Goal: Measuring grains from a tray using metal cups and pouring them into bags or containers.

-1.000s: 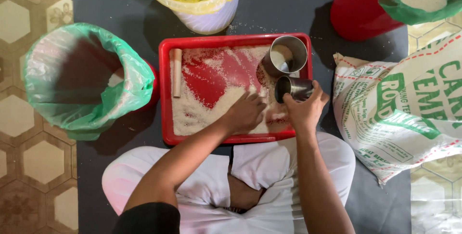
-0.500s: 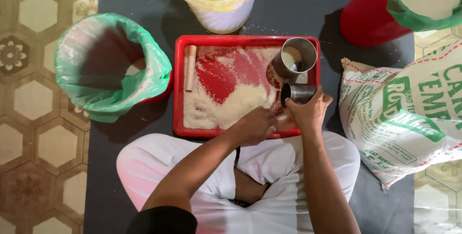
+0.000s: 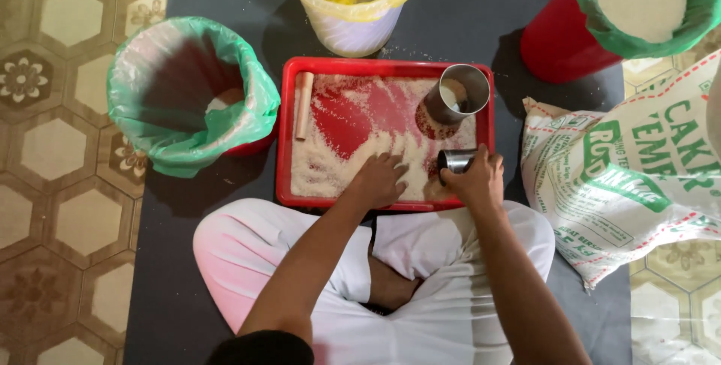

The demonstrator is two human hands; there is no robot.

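Hands working rice on a red tray

The right hand (image 3: pixel 477 179) held a small metal cup (image 3: pixel 454 161) (lying sideways) at the red tray (image 3: pixel 387 67) edge; the left hand (image 3: pixel 379 179) lay flat, fingers spread, on the rice (image 3: pixel 338 166).

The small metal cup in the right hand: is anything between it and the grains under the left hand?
Nothing visible. The small metal cup, in the right hand, lies beside the left hand on the grains.

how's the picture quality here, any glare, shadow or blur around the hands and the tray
Head view: soft, even light and no harsh glare; the small metal cup in the right hand shows only a dull sheen. The left hand on the grains in the red tray is sharp, casting a faint shadow. Edges bend slightly, as with a wide lens.
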